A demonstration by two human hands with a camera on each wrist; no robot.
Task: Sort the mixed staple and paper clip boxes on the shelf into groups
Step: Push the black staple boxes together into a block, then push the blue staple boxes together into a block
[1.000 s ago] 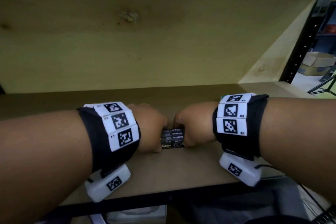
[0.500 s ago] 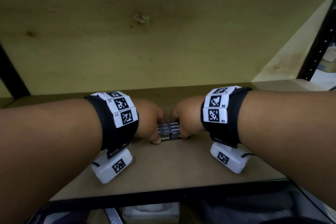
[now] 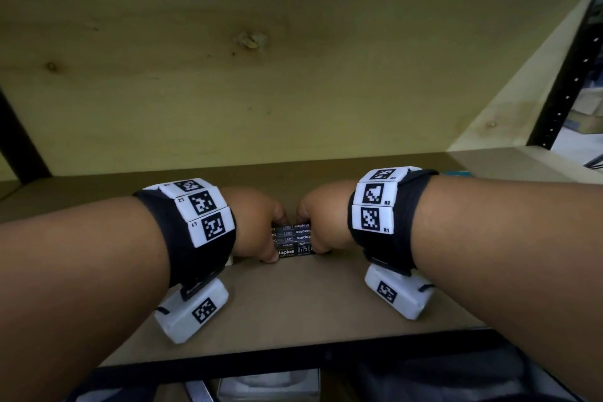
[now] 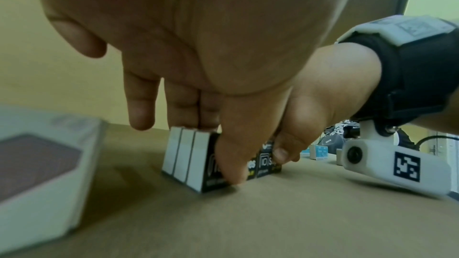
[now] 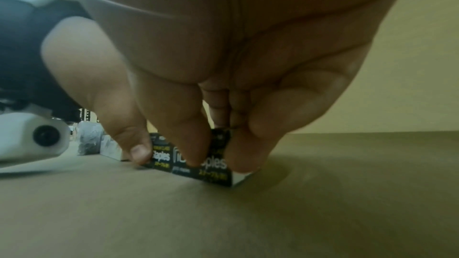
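Two large surfaces frame everything: the pale wooden back panel (image 3: 261,52) and the brown shelf (image 3: 293,303) board in front of it, where the sorting takes place. Next in size, a white box (image 4: 42,168) lies on the shelf to the left of the hands, apart from the dark boxes; its label is too blurred to read, so I cannot tell which group it belongs to. Both hands meet at mid-shelf. The left hand (image 3: 257,222) has its thumb on the near face and its fingers on the top rear edge of the staple boxes (image 3: 292,240); the right hand (image 3: 321,220) pinches the same bundle from the other end, thumb in front and fingers curled over. That two-sided squeeze likely serves to press the boxes flush, so the group stands as one tidy block. The staple boxes themselves, smallest of all, stand side by side on edge, touching, white ends facing left, black "Staples" faces toward the person. No paper clip box can be identified for certain.
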